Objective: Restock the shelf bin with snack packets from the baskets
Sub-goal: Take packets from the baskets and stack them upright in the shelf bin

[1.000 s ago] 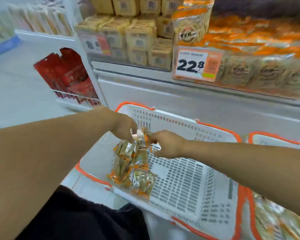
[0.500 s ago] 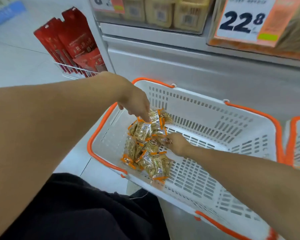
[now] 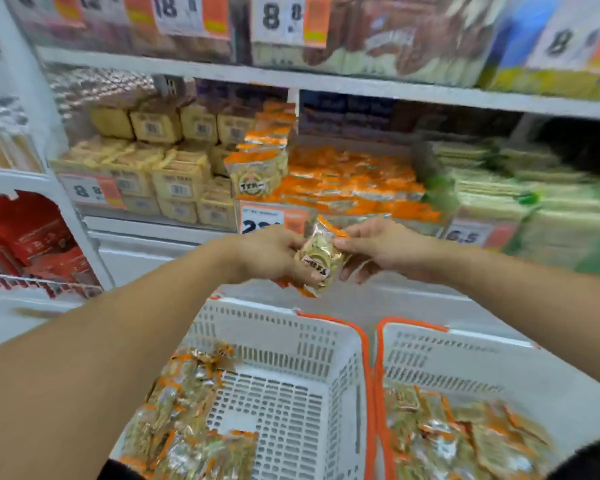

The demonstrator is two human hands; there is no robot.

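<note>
Supermarket shelving fills the background, its shelf bin [image 3: 354,188] heaped with orange snack packets. Both hands hold one snack packet [image 3: 321,259] up before it: the left hand [image 3: 274,254] grips its lower side, the right hand [image 3: 378,247] pinches its upper edge. Below stand two white baskets, the left basket [image 3: 291,341] and the right basket [image 3: 465,355], both holding more packets.

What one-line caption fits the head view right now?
Both hands, left hand and right hand, hold a snack packet above two baskets, before the orange-packet shelf bin.

Orange packets [image 3: 354,181] heap the shelf bin; the shelf board [image 3: 430,95] overhangs close above.
</note>
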